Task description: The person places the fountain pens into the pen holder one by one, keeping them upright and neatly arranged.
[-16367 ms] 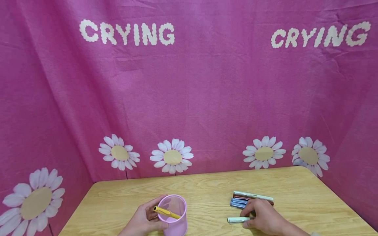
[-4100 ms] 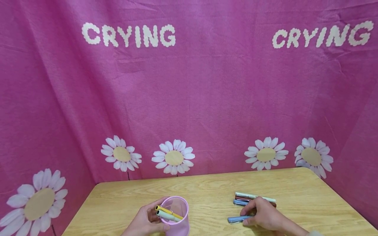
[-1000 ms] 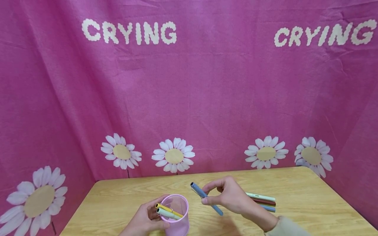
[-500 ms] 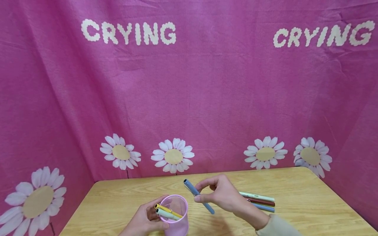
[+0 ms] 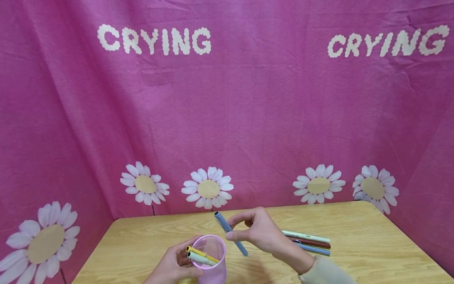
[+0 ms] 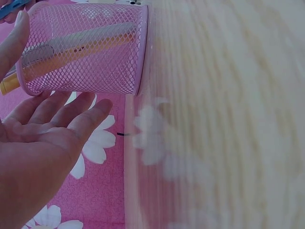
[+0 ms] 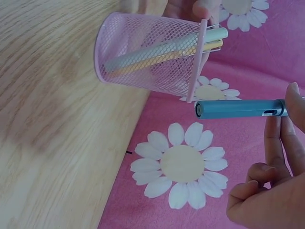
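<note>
Passable around the pink mesh cup (image 5: 214,273) over bare table (image 5: 248,274) at four o'clock; blocked at nine by the left hand (image 5: 172,260), at two by the right hand (image 5: 260,232) and blue pen (image 5: 223,223) — beyond, at three, by lying pens (image 5: 313,242). Enterable inside at three — crowded at nine by yellow pen (image 5: 203,253) and pale green pen (image 5: 200,258).

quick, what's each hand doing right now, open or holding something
Left hand: holding the pink mesh cup between thumb and fingers.
Right hand: pinching a blue pen, which is outside the cup.
</note>
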`<state>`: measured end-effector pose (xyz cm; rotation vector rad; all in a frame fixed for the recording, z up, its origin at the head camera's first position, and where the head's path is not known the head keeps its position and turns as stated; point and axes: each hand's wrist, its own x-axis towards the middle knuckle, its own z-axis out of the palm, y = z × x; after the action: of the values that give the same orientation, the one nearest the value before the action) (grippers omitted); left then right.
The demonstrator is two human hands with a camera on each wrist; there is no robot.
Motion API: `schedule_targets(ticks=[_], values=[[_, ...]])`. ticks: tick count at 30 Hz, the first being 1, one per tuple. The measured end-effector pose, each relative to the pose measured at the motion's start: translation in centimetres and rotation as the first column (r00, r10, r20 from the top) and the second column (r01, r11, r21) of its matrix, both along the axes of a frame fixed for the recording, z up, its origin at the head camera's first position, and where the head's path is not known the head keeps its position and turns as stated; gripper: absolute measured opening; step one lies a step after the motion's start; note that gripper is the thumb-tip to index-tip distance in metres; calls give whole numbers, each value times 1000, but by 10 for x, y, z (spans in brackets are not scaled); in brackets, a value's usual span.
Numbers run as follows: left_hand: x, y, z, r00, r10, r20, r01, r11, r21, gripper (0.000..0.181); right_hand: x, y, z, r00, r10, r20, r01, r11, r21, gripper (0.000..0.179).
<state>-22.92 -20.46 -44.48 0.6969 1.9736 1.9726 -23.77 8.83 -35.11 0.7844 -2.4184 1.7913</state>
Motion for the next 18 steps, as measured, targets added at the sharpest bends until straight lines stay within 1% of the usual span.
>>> schedule_targets(ticks=[3,8,14,18], values=[[0,0,0,1000,8,20,-8,1000,0,82,-1,-4,2,1000,-6,-10,6,1000,2,18],[0,1,1,998,22,59,-22,1000,-4,83,-3,-10,5,1000,-16,-1,16,1000,-6,18],[1,0,1,1000,4,24,-4,1000,-3,82,-3,-16,8,1000,-8,19,9,999,-35,19],[2,0,2,1000,5,19,-5,1000,-2,82,-3,-19,9,999,-6,32,8,999,-49,19]])
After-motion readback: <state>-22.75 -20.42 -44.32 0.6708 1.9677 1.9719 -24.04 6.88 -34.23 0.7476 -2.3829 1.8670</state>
